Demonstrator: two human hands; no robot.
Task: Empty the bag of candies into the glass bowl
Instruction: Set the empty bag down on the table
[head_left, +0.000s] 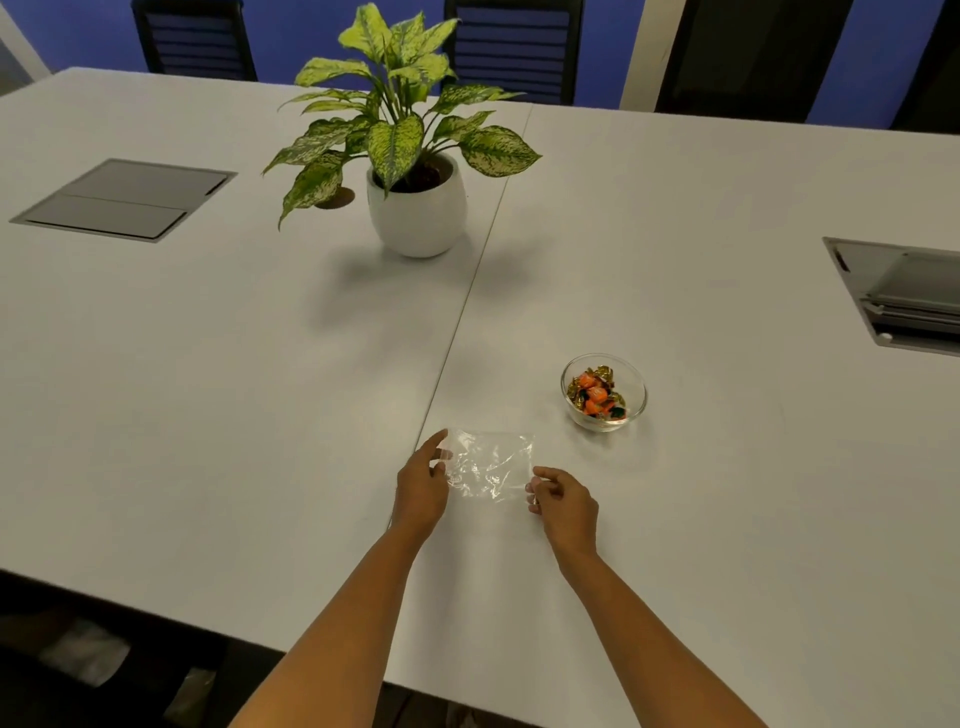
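A clear plastic bag (491, 465) lies flat and crumpled on the white table (234, 415), with no candies visible inside it. My left hand (422, 486) pinches the bag's left edge between thumb and fingers. My right hand (563, 504) pinches its lower right corner. A small glass bowl (636, 392) stands to the right and a little beyond the bag, apart from both hands. It holds several wrapped candies (595, 393) in orange, gold and dark green.
A leafy plant in a white pot (418, 218) stands at the table's middle, far beyond the bag. Grey cable hatches are set into the table at the far left (122, 200) and far right (904, 296). Dark chairs (514, 47) stand behind the table.
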